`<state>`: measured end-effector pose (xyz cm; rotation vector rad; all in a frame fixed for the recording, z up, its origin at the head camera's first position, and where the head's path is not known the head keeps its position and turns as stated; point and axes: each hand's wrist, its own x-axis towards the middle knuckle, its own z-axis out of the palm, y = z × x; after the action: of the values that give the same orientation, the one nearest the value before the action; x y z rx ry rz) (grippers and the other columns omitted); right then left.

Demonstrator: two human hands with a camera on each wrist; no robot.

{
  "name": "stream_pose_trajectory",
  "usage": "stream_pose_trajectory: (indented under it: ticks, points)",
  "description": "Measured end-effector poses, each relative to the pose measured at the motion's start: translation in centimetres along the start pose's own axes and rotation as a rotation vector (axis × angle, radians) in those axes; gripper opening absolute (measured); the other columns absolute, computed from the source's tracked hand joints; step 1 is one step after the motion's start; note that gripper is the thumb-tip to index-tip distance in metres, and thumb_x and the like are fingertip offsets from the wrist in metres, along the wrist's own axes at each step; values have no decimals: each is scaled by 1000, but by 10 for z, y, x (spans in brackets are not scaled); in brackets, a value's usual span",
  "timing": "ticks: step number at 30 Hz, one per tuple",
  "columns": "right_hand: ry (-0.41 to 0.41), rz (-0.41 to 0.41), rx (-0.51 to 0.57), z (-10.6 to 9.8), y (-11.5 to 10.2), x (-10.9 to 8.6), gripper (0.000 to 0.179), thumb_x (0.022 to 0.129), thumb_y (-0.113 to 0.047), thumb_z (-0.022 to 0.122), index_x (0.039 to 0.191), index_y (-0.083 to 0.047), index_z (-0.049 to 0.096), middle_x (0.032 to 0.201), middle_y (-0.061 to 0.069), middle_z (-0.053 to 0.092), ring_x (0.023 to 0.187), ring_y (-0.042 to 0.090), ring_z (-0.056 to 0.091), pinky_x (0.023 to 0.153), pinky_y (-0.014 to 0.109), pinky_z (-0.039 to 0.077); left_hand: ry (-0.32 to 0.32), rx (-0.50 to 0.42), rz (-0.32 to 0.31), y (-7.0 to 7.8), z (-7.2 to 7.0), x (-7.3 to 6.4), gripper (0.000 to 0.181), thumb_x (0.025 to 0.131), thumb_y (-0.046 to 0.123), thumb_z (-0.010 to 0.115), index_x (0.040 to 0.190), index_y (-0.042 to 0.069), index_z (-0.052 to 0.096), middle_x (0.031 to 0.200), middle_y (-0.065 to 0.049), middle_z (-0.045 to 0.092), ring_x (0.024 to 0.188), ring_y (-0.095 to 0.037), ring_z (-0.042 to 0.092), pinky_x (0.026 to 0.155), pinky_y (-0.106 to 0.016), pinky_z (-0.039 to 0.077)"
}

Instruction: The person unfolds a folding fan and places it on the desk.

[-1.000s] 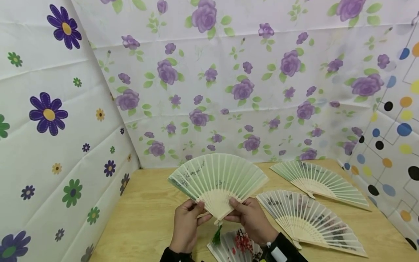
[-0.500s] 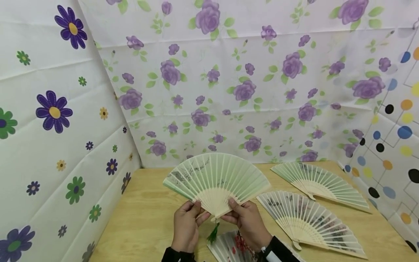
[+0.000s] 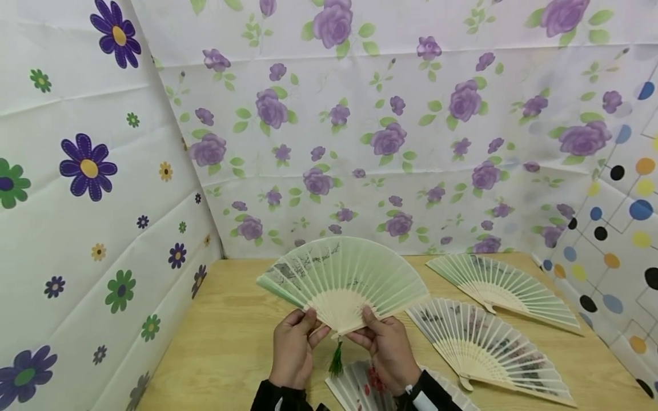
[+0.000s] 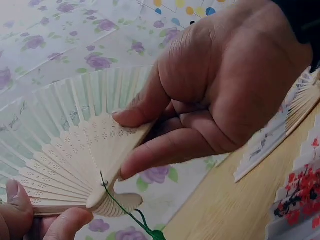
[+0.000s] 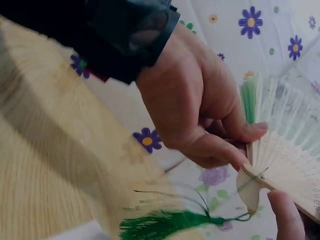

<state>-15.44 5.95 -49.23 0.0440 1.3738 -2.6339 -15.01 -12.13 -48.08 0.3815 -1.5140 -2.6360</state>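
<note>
A pale green folding fan (image 3: 354, 268) is spread wide above the table, with a dark branch print on its left part. My left hand (image 3: 293, 351) pinches its left outer stick, thumb in front. On the opposite outer stick, my right hand (image 3: 394, 351) holds with thumb and fingers. Between the hands, a green tassel (image 3: 336, 361) hangs from the pivot. In the left wrist view the right hand (image 4: 215, 85) grips the fan near its pierced sticks. The right wrist view shows the left hand (image 5: 195, 105) beside a stack of bunched green folds.
On the wooden table (image 3: 221, 337) lie a white fan with red blossoms (image 3: 354, 379), partly under my right arm, a white floral fan (image 3: 478, 354), and another green fan (image 3: 509, 288) behind it. Flowered sheets (image 3: 329, 142) hang behind and at the left; a dotted sheet stands right.
The fan's left edge has swung out and down to the left, so the fan is spread a little wider. Both hands keep their hold; the head view has shifted slightly.
</note>
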Motion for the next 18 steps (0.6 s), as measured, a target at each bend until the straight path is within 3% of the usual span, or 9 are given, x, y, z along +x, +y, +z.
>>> stream_pose_trajectory:
  ticks: [6,12,18]
  points:
    - [-1,5,18,3,1,-1,51,98,-34,59,126,9,55,111,18,69,106,36,63,93,36,57,34,-46,-10,-3,-1,1,19,97,14,60,108,-2,62,87,-8,58,85,-20,62,90,-37,59]
    - [-40,6,-39,2,-8,3,50,98,-34,60,124,8,58,111,19,69,107,36,63,93,37,57,39,-51,62,-1,4,1,24,94,17,66,104,-5,61,91,-10,57,90,-25,63,89,-38,59]
    - [-5,14,61,7,-12,3,51,100,-33,57,130,7,53,118,17,67,111,33,61,97,35,54,53,-133,99,-3,12,1,17,92,14,68,97,-2,62,87,-9,59,87,-21,63,91,-39,58]
